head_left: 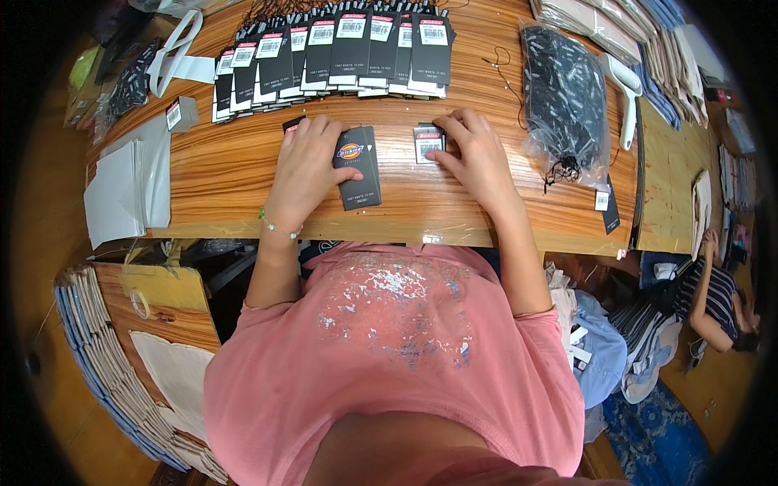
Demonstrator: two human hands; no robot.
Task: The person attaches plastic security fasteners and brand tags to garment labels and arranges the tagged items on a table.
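At the near middle of the table, my left hand (pixel 309 166) is closed on dark grey hang tags (pixel 359 180). Its thumb presses on the top tag, which has a coloured oval emblem. How many tags are stacked there is hidden. A corner of another dark tag shows behind its fingers. To the right, my right hand (pixel 478 158) pinches a small white sticker label (pixel 427 147) with a pink band between thumb and fingers. Beyond both hands, overlapping dark hang tags (pixel 352 65) stand in a wide fanned row, their tops bearing similar white and pink labels.
A clear bag of black strings (pixel 565 97) lies right of my hands, beside a white handheld tool (pixel 626 101). White sheets (pixel 117 190) and a small grey block of labels (pixel 181 115) are on the left. Folded garments (pixel 105 364) are stacked lower left. Another person (pixel 713 300) sits far right.
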